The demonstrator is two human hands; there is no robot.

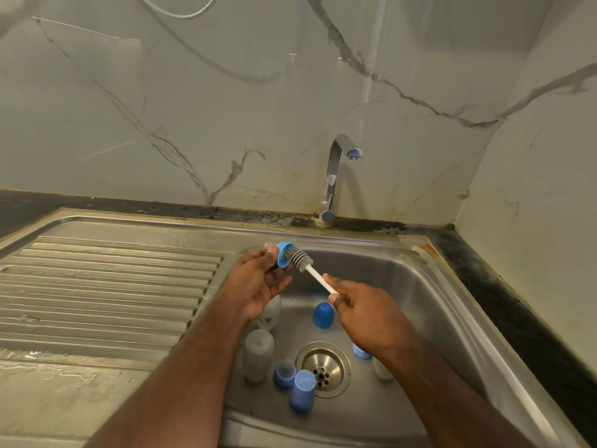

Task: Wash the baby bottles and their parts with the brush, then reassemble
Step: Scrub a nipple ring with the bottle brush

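I held a blue bottle ring [284, 254] up over the far left part of the steel sink [445, 305], my left hand [255, 286] pinching it between thumb and fingertips. The grey bristled head of the bottle brush [300, 258] was pushed into the ring's opening. My right hand [361, 310] was curled around the brush's white handle, just to the right of the ring. Below my hands, in the basin, a blue cap [323, 315] stood far of the drain [323, 367]. Two cloudy bottles [258, 354] lay at the left, one partly hidden under my left wrist. Two more blue pieces [295, 386] sat near the drain's left side, and another blue piece showed under my right wrist. The tap [336, 176] rose behind the sink, with the ribbed draining board [106, 286] to the left.
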